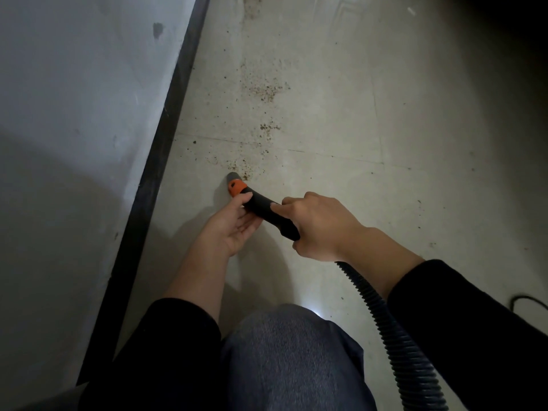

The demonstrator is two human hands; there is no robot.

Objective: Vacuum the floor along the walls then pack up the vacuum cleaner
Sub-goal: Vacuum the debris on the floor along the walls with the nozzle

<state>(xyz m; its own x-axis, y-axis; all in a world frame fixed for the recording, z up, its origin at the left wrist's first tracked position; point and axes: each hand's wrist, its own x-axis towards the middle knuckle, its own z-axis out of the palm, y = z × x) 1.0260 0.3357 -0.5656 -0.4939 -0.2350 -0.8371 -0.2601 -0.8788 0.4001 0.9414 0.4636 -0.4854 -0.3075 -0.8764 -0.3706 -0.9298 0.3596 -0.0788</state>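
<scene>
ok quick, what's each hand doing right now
left hand: holding the vacuum nozzle loosely, thumb and fingers near its orange collar
right hand: closed round the same nozzle, further back by the hose

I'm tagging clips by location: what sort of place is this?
Likely a bare indoor room, by its edge: pale tiled floor scattered with dirt, and a plain wall with dark skirting.

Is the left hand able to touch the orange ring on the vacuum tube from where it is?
Probably yes. The left hand holds the black nozzle just behind the orange ring, thumb almost at its edge, and nothing sits between them. The right hand grips farther back, out of the way.
</scene>
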